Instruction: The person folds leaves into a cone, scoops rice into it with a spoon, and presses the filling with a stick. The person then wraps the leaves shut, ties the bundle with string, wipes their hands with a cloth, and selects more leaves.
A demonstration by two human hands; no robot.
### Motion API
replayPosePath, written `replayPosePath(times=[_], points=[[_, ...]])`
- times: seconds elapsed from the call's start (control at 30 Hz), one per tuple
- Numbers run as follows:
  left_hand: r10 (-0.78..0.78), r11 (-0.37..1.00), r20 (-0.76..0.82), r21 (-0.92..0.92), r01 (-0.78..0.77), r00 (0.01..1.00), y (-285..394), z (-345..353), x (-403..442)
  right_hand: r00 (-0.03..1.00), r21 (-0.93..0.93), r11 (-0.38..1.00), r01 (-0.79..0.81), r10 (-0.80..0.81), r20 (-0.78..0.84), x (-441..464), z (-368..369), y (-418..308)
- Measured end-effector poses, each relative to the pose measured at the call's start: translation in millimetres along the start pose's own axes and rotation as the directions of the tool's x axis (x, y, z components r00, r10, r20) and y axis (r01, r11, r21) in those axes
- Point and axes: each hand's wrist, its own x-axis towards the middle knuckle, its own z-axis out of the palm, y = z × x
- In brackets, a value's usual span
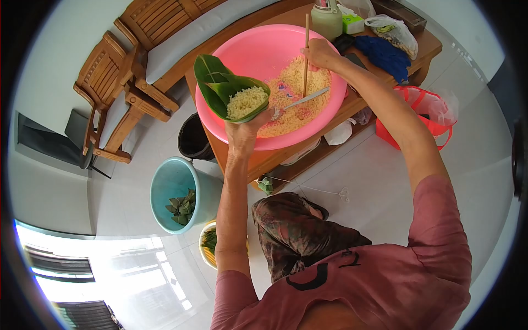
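My left hand (245,131) holds a folded green leaf (217,82) from below, shaped like a cone and filled with pale rice (246,103). It is held over the near left rim of a big pink basin (242,47). My right hand (320,54) is closed round a wooden chopstick (306,33), which stands upright with its lower end in the loose rice (313,115) in the basin. A spoon with a pale handle (309,98) lies in that rice, close to my left fingers.
The basin rests on a wooden table (217,148). On the floor stand a light blue bucket (212,192) with wrapped leaf parcels (182,207), a yellow basket (207,254) of leaves, a black bin (193,137) and a red bag (388,135). A jug (326,22) stands behind the basin.
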Motion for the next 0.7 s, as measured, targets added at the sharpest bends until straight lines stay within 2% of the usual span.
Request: replayPosePath(times=[0.03,0.1,0.2,0.23,0.3,0.4,0.5,0.6,0.7], points=[[0.007,1.000,0.001,0.001,-0.007,1.000,0,0,-1,0.995,-0.171,0.983,0.061,-0.073,-0.065,-1,-2,1],[0.017,1.000,0.000,0.007,-0.017,1.000,0,-2,-1,0.959,-0.501,0.855,0.137,-0.242,-0.150,-4,-9,0],[0.018,1.000,-0.009,0.012,-0.018,1.000,2,-2,-1,0.961,-0.159,0.948,0.274,-0.264,0.081,-32,-32,-51],[0.009,1.000,-0.009,0.010,-0.009,1.000,5,0,-1,0.946,0.050,0.954,0.295,-0.299,0.124,-42,-24,-59],[0.004,1.000,0.010,-0.010,-0.004,1.000,7,4,0,0.907,0.454,0.848,0.274,-0.384,0.171,-61,-7,-74],[0.020,0.998,0.045,-0.060,-0.017,0.999,5,6,1,0.871,0.475,0.796,0.376,-0.478,0.112,-79,1,-94],[0.021,0.998,0.062,-0.060,-0.017,0.998,1,2,-1,0.849,0.126,0.861,0.493,-0.508,0.147,-84,-18,-111],[-0.002,0.999,0.034,-0.043,0.004,0.999,1,-1,-2,0.732,0.146,0.718,0.680,-0.677,-0.076,-87,-28,-119],[0.001,0.998,0.028,-0.070,0.001,1.000,8,6,-6,0.707,0.160,0.714,0.681,-0.699,0.106,-96,-23,-134]])
